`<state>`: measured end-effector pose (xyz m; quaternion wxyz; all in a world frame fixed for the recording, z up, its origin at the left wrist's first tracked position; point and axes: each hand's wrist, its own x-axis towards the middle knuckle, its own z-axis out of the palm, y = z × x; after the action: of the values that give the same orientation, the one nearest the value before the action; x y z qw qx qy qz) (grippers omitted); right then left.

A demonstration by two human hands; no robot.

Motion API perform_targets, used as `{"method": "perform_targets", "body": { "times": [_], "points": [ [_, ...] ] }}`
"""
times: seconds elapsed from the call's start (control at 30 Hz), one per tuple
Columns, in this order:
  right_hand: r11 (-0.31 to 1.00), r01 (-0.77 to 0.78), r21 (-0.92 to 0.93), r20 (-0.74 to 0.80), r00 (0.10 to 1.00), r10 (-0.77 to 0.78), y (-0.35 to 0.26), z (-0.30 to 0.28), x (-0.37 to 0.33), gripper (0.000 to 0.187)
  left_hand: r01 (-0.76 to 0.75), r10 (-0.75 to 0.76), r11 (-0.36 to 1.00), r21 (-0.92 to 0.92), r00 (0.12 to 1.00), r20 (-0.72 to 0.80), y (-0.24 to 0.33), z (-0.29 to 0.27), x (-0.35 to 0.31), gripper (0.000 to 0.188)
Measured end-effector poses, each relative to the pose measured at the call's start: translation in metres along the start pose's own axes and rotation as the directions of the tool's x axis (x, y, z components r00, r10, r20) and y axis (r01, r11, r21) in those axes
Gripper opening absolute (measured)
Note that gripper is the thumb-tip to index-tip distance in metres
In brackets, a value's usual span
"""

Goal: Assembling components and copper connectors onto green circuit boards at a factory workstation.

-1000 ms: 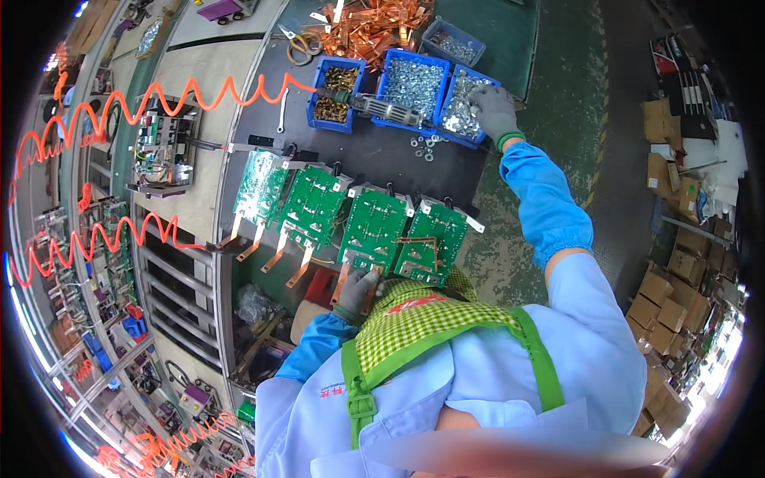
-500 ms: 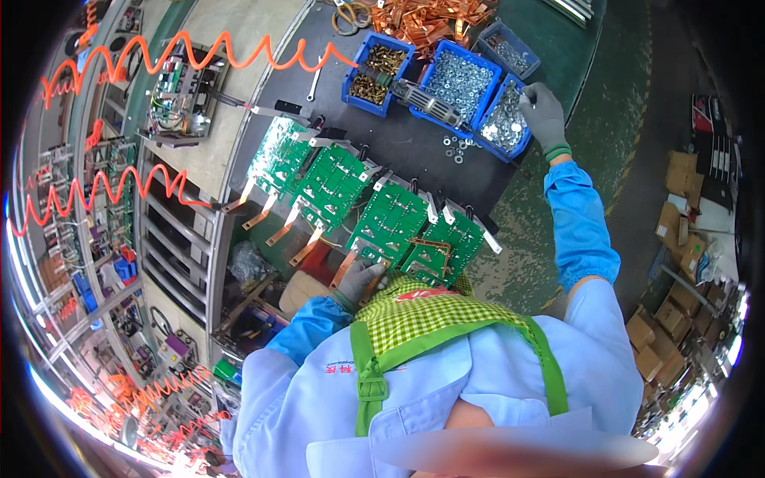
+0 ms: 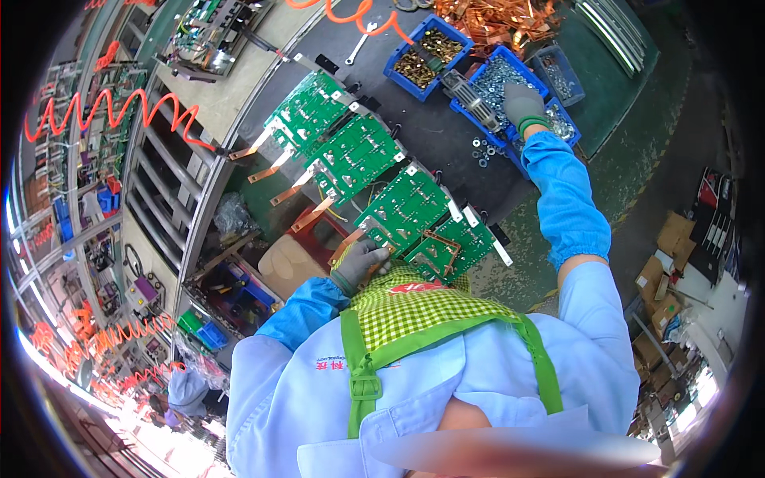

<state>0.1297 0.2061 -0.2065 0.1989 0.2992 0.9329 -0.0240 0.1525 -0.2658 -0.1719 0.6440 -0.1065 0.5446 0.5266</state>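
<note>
My right hand [image 3: 523, 105], in a grey glove, reaches down into the middle blue bin [image 3: 478, 78] of small silvery washers or nuts. Its fingertips are hidden there. My left hand [image 3: 362, 261], also gloved, is closed at the near edge of a green circuit board [image 3: 408, 205], beside a copper strip [image 3: 347, 245]. What its fingers hold, if anything, does not show. More green boards stand in a slanting row: one [image 3: 307, 111] farthest left, another [image 3: 355, 158] beside it, and one [image 3: 470, 245] nearest my apron. Copper strips and pale metal brackets stick out from them.
A blue bin of brass-coloured bolts [image 3: 429, 60] and a power screwdriver [image 3: 472, 97] lie beyond the boards. Loose washers [image 3: 482, 151] and a wrench [image 3: 360, 45] rest on the dark tabletop. Copper pieces [image 3: 494, 22] are heaped at the back. An orange coiled hose [image 3: 127, 107] hangs left.
My right hand has gone from the right-hand bin of washers to the middle bin. My left hand stays by the board's near edge. The view has shifted somewhat.
</note>
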Motion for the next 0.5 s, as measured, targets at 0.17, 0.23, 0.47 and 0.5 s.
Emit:
{"method": "perform_targets", "body": {
  "times": [0.17,0.23,0.47,0.5],
  "points": [
    [1.0,0.003,0.005,0.017,1.0,-0.003,-0.015,0.002,-0.003,0.024,0.009,-0.009,1.0,-0.006,0.999,-0.037,0.002,0.004,-0.001,0.024],
    [0.999,0.016,0.028,-0.023,1.0,-0.015,-0.017,0.007,-0.004,0.025,-0.005,0.005,0.999,-0.032,1.0,-0.011,0.003,0.002,-0.006,0.023],
    [0.935,-0.044,0.351,-0.219,0.967,0.127,0.011,-0.02,-0.037,0.029,-0.071,0.069,0.997,0.026,0.995,0.076,-0.001,0.001,-0.002,0.024],
    [0.892,0.02,0.451,-0.302,0.944,0.131,0.018,-0.013,-0.042,0.03,-0.068,0.066,0.997,0.024,0.996,0.064,-0.001,-0.001,-0.004,0.023]
  ]
}}
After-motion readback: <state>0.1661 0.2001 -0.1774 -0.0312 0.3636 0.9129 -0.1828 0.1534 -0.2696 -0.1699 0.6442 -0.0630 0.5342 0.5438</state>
